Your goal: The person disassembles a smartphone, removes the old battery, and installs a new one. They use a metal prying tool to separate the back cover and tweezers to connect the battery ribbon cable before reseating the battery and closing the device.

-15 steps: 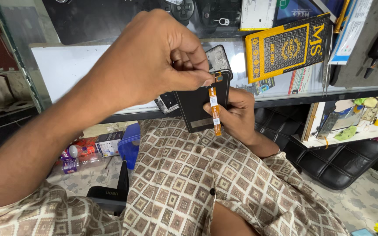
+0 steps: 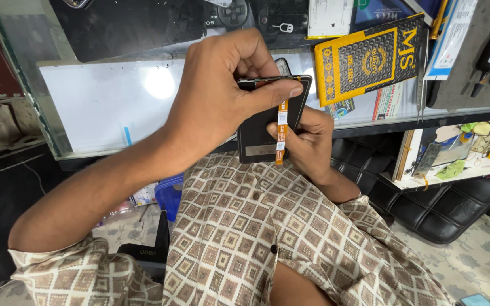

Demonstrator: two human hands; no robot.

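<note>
Head view: the right hand [image 2: 307,141] cradles a black phone panel [image 2: 262,133] from below at centre, above the lap and near the desk [image 2: 103,102] edge. The left hand [image 2: 222,96] is pinched on its top edge, thumb by an orange flex strip [image 2: 282,133] hanging down its right side. At 2 o'clock lies a yellow-and-black box [image 2: 370,59]. The step looks like working the top edge; any further pull there calls for a firm grip below.

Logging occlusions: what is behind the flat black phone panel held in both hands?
Behind the flat black phone panel, the right hand supports it; its fingers curl round the orange ribbon cable. The left hand pinches the top edge. The panel's far face is hidden.
</note>
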